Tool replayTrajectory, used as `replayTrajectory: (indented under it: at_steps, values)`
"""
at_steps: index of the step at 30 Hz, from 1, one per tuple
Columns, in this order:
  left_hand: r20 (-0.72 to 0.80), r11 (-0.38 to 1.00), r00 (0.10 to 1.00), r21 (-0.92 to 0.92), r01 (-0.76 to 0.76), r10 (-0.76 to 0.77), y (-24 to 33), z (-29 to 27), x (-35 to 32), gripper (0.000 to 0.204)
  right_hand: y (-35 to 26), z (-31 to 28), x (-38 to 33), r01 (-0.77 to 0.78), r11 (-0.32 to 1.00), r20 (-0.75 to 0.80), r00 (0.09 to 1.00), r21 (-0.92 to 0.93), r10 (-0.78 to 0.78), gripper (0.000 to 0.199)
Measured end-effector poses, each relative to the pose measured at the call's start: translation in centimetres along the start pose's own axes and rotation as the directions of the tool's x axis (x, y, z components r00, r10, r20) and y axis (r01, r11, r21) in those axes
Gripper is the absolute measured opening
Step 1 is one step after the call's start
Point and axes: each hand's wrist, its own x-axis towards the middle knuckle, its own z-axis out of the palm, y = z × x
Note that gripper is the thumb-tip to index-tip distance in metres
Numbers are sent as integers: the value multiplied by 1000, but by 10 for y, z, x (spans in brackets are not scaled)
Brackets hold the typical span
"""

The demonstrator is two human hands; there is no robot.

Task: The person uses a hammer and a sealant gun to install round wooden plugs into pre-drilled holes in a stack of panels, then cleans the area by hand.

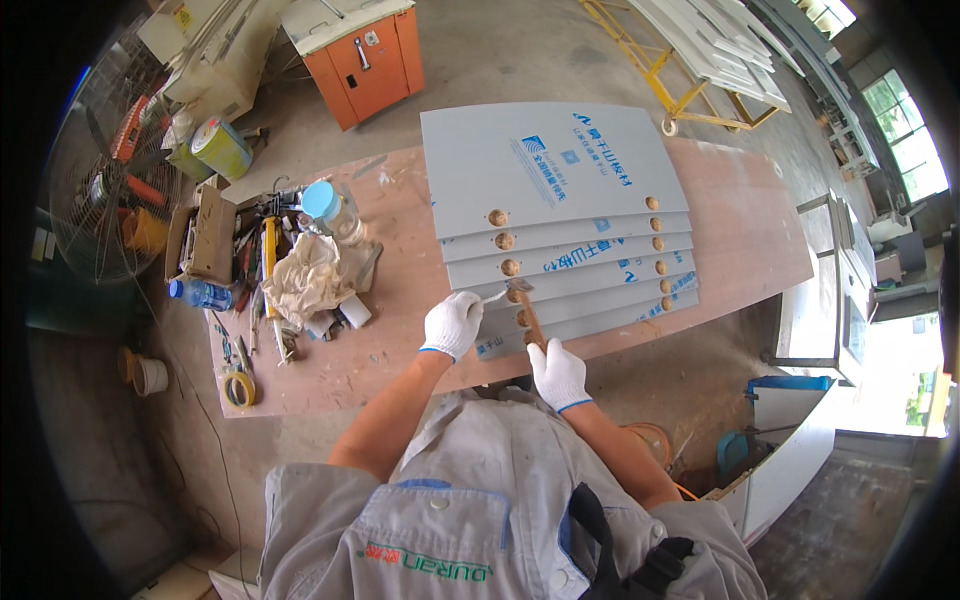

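White knit gloves cover both hands at the near edge of a stack of grey panels [550, 165]. These boards are fanned out in steps, and each has a round hole near its left and right side. My right hand [558, 376] is closed round the handle of a wooden-handled tool [533, 322]. Its small grey head lies over the left row of holes; the exact kind is too small to tell. My left hand [453, 325] is closed, with a thin pale strip [495, 297] reaching from its fingers toward that head.
On the workbench [380, 370] to the left lie a crumpled cloth [303, 278], a blue-lidded jar [335, 212], a water bottle [202, 294], a tape roll [238, 389] and loose tools. Beyond stand an orange cabinet [368, 75] and a yellow rack [668, 85].
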Motion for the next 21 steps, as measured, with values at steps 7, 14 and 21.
replayTrajectory:
  at_steps: [7, 14, 21]
  values:
    - [-9, 997, 998, -25, 70, -70, 1, -3, -1, 18, -2, -2, 0, -3, 1000, -6, 1000, 6, 3, 44]
    - [-110, 997, 993, -72, 31, -39, 10, -20, 5, 18, -2, -8, 2, -20, 999, 42, 999, -28, 22, 46]
    - [-163, 994, 982, -35, -101, 94, 22, -26, 43, 15, 11, -6, -7, 24, 1000, 33, 999, 15, -25, 46]
